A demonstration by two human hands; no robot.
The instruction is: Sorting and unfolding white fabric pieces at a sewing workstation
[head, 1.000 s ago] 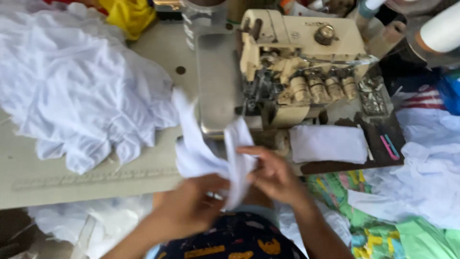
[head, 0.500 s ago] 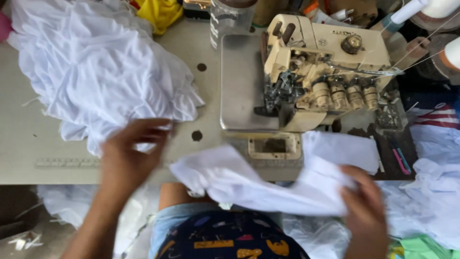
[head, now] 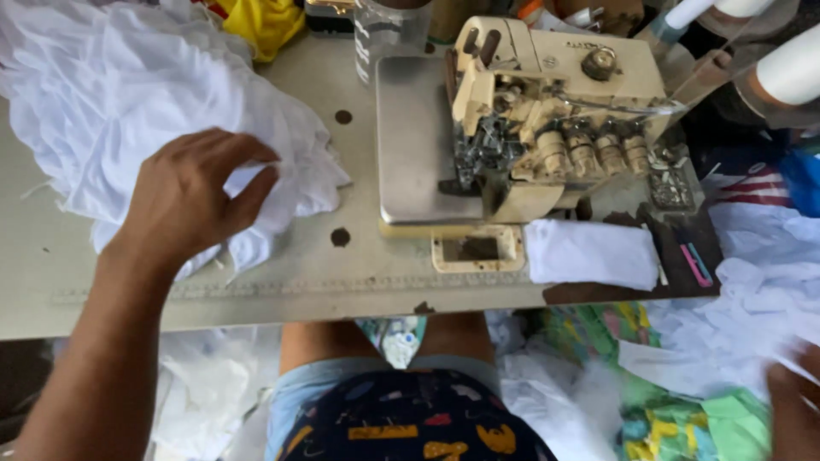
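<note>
My left hand (head: 192, 192) reaches over a big heap of white cloth (head: 111, 111) on the left of the sewing table. Its fingers and thumb curl apart over a fold of the cloth, not closed on it. My right hand (head: 794, 405) shows only as a blurred edge at the lower right corner. It is against a pile of white cloth pieces (head: 735, 324) beside the table, and its grip is hidden. A cream overlock sewing machine (head: 547, 111) stands at the middle right of the table.
A steel plate (head: 418, 137) lies left of the machine and a folded white piece (head: 589, 252) in front of it. White thread cones (head: 794, 64) stand at the back right, with a yellow cloth (head: 265, 21) and a clear jar (head: 384, 34) behind. Green and yellow patterned fabric (head: 683, 418) lies below.
Both hands held a white piece in front of me. The right hand then carried it to the pile at the right, while the left hand moved up onto the heap.
</note>
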